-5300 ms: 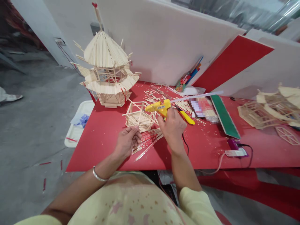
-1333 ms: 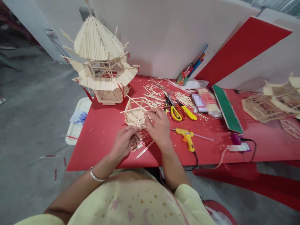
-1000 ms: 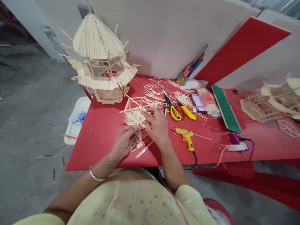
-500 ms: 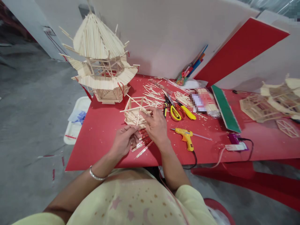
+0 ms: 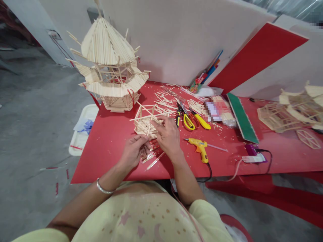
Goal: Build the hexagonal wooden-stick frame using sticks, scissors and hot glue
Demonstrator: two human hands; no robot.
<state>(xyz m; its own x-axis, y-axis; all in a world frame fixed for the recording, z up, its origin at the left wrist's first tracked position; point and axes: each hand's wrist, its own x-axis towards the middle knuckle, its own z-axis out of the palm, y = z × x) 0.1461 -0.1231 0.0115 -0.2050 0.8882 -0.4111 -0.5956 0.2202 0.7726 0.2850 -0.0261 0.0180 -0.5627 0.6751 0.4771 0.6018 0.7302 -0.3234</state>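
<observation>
A small wooden-stick frame [image 5: 140, 127] with an open lattice top sits on the red table [image 5: 111, 148]. Just in front of it, my left hand [image 5: 133, 150] is closed, thumb and finger pinching the lower end of a thin wooden stick [image 5: 149, 128]. My right hand [image 5: 168, 136] is closed too, its fingertips pinched around the upper part of that stick, beside the frame's right side. Whether the stick touches the frame, I cannot tell. Below the hands lie clear packets [image 5: 152, 154] with red print, partly hidden by my fingers.
A tall stick pagoda [image 5: 108, 47] stands at the back left. Loose sticks [image 5: 164, 102], scissors [image 5: 189, 121] and a yellow-handled tool [image 5: 202, 121] lie behind my right hand. A yellow glue gun [image 5: 200, 146] with a cord lies to the right, before a green board [image 5: 242, 117].
The view has shifted very slightly. Both hands keep their pinch on the stick, with hardly any movement.
</observation>
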